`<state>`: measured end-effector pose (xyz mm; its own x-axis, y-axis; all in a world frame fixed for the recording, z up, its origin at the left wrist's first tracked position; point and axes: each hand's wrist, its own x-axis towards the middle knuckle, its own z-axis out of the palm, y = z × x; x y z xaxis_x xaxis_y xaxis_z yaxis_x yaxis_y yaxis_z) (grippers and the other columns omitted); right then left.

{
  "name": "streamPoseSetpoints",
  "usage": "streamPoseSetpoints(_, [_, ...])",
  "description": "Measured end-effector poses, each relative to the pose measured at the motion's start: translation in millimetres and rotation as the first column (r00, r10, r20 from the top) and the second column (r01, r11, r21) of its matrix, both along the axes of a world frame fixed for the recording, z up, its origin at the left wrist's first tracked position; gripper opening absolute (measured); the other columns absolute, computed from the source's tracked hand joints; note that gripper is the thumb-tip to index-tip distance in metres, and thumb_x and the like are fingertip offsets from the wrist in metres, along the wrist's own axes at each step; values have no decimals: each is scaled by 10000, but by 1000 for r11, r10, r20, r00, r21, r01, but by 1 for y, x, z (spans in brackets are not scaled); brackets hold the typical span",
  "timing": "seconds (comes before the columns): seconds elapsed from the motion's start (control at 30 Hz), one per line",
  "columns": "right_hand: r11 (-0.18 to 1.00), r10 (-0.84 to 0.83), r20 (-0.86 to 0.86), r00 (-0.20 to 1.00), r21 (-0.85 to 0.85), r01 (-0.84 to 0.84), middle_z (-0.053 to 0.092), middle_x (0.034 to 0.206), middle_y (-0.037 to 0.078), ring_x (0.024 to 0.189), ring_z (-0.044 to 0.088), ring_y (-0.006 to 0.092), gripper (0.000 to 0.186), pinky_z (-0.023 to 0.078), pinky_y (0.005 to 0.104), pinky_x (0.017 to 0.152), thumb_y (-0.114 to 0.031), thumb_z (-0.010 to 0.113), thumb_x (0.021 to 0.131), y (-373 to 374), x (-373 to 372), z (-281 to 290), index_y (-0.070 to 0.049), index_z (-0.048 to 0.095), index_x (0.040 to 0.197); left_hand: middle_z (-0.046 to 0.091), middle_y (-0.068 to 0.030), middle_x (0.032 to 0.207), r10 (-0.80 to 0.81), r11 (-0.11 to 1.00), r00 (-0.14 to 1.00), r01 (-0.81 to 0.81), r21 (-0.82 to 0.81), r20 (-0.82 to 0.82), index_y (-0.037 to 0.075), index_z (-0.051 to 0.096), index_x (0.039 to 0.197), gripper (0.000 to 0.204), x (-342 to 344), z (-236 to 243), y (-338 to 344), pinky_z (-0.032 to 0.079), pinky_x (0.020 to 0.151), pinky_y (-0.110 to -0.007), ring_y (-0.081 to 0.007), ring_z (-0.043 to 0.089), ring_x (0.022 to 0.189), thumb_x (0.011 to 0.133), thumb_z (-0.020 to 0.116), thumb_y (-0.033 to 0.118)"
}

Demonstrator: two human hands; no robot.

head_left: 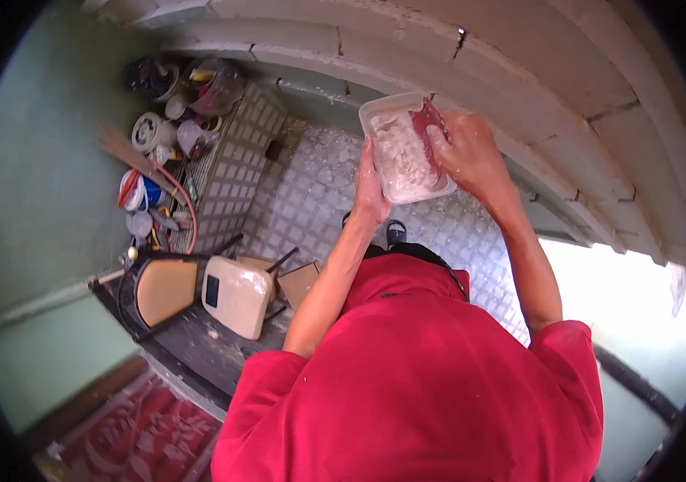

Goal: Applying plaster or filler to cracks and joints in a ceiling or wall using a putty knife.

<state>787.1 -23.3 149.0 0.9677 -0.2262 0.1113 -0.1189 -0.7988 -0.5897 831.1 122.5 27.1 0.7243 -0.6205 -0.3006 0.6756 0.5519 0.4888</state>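
A clear plastic tub [421, 197] full of lumpy white paste [399, 149] is held up at arm's length. My left hand [371, 191] grips its left side, with the thumb along the wall and the other fingers hidden beneath. My right hand [465, 153] is closed on a flat red scraper [423, 124], thumb pressed on its face. The scraper lies against the paste at the tub's right side, its lower edge smeared white. Pale smears show on my left fingers.
White ridged boards [520, 104] run close beyond my right hand. To the left, a rack [234, 145] holds several buckets, a broom [130, 153] and a pink hose [189, 197]. Nearer stand a cream chair [238, 299], a tan chair [166, 291] and a cardboard box [299, 283]. The floor [311, 173] is tiled.
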Motion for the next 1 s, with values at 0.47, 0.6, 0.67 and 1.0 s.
streamPoseSetpoints(0.47, [964,-256,5,967,-65,256,622,899,270,864,557,471,291,425,529,829,-218,488,899,41,24,-37,3,644,1007,507,-86,1376,-249,962,967,240,127,58,70,390,1412,556,58,-5,3,439,1048,-383,-210,525,1240,1019,371,463])
streamPoseSetpoints(0.6, [938,-327,-32,944,113,329,619,867,270,846,556,478,295,444,505,802,-226,518,875,42,34,-22,14,642,994,503,-70,1380,-323,943,946,323,82,-4,72,390,1415,538,69,-9,6,443,1044,-368,-200,524,1236,1025,376,443])
streamPoseSetpoints(0.67, [922,-362,-46,931,127,365,618,857,272,843,562,479,290,451,496,786,-224,523,868,40,36,-12,19,637,978,505,-69,1378,-344,938,939,344,44,-5,74,389,1416,536,73,-7,5,444,1041,-369,-200,527,1232,1027,370,442])
streamPoseSetpoints(1.0, [890,-436,-35,899,127,437,593,837,293,846,556,491,256,440,531,772,-181,485,845,62,57,-14,23,621,919,508,-66,1381,-395,918,917,393,-57,-46,98,394,1422,509,89,-1,2,408,1070,-393,-219,504,1258,1034,351,425])
